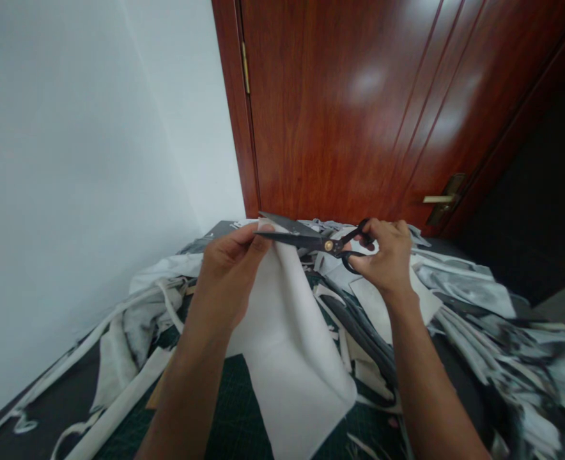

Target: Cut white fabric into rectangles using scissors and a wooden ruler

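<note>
A large white piece of fabric or leather (289,364) hangs down from my left hand (232,268), which pinches its top edge between thumb and fingers. In my right hand (385,255) is a pair of black scissors (306,239) with a brass pivot screw, my fingers and thumb through its handles. The blades are parted and point left. They lie across the top of the white piece, with their tips close to my left thumb and fingers. The lower part of the piece drapes over a dark green cutting mat (234,409).
Long pale strips (119,409) and offcuts lie left of the mat. Grey and white scraps (517,364) are heaped along the right. Behind the work surface stand a white wall (95,128) and a reddish-brown wooden door (340,115) with a metal handle (440,199).
</note>
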### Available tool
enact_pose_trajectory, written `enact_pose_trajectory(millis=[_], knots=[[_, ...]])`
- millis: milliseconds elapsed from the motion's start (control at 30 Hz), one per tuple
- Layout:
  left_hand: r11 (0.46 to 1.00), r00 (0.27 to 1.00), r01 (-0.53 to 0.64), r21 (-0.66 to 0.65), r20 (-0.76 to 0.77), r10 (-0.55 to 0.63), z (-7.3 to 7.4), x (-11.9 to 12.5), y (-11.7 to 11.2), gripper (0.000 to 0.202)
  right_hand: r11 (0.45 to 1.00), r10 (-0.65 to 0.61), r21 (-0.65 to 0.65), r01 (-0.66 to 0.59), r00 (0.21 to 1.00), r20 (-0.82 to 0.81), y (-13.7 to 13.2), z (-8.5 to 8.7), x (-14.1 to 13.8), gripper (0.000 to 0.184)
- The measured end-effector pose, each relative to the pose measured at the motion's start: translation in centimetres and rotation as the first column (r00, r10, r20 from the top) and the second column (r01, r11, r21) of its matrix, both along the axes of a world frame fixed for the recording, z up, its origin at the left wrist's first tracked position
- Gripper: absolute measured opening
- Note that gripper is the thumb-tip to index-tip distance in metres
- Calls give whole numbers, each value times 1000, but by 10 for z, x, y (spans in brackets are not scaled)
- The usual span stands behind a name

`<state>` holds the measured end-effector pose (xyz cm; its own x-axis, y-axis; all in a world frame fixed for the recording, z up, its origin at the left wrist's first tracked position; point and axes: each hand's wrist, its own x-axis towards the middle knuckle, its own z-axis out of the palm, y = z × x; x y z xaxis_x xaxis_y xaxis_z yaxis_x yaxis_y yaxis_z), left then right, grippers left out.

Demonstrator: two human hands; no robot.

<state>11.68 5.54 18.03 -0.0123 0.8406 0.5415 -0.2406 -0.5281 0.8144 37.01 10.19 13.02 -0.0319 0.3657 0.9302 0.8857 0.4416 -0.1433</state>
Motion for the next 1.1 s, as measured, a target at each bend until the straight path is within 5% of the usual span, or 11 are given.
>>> enact_pose_trajectory(millis=[633, 1100], knots=[[998, 998, -68, 6, 8, 68, 2, -1, -2, 17, 995, -93, -21, 93, 996, -6, -6, 2, -1, 24], [998, 997, -62, -7, -50, 62, 2, -1, -3, 22, 994, 82, -74, -80, 996, 17, -5, 4, -1, 20]])
